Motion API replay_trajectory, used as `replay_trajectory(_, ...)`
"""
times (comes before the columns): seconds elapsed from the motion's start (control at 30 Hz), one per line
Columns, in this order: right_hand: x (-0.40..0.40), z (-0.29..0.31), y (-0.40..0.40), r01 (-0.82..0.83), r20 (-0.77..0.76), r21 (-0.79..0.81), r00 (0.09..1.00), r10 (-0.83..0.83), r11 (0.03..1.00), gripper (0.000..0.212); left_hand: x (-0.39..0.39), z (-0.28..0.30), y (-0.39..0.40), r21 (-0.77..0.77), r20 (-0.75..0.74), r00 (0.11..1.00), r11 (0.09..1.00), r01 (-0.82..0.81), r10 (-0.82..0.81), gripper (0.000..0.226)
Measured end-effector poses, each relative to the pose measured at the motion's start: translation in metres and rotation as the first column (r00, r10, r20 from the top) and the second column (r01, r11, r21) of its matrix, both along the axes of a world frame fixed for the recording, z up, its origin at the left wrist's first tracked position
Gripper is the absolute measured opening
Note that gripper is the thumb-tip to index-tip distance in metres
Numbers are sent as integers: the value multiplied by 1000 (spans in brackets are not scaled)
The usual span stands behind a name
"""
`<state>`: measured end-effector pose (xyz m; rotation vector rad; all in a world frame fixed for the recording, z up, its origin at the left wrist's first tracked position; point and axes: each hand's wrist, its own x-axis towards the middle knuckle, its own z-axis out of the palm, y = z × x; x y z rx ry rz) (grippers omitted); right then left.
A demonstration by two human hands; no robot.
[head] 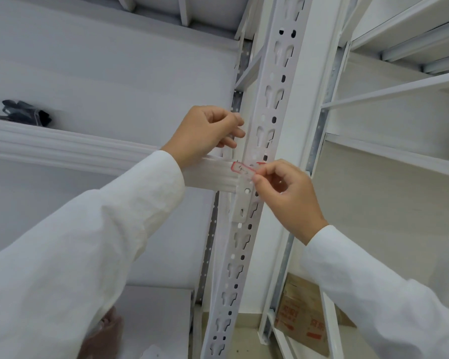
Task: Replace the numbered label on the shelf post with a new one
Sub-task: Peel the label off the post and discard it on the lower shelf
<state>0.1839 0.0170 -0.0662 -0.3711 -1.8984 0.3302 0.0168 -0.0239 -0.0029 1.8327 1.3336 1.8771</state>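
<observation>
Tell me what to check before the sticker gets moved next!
1. Right hand pinching the red-edged label: ok.
2. Label at the shelf post, where the beam joins: ok.
3. Left hand up by the post, above the label: ok.
4. Number on the label readable: cannot tell, blurred.
5. Label stuck flat or lifting off: cannot tell.
6. New label ready in the left hand: cannot tell, fingers curled shut.

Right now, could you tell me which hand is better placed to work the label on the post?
Right hand: its fingers already pinch the red-bordered label; the left hand sits higher.
</observation>
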Motion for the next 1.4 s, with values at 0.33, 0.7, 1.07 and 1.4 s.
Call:
replay_trajectory(0.33,-112,-112,-33,-14,529,-202,840,121,979,9,-103,-201,-85,-179,491,748,892,-415,446,24)
replay_trajectory(0.7,-287,-265,-30,181,695,-479,675,245,859,14,-212,-338,-127,-639,185,676,610,-469,713,24)
replay_trajectory(1.07,-310,-294,-16,213,831,-346,522,193,914,13,-228,-376,-124,-694,-77,719,481,-537,691,26)
replay_trajectory(1.4,-201,-158,-24,123,713,-132,701,8,984,17,-147,-288,-86,-445,229,750,752,-486,620,19)
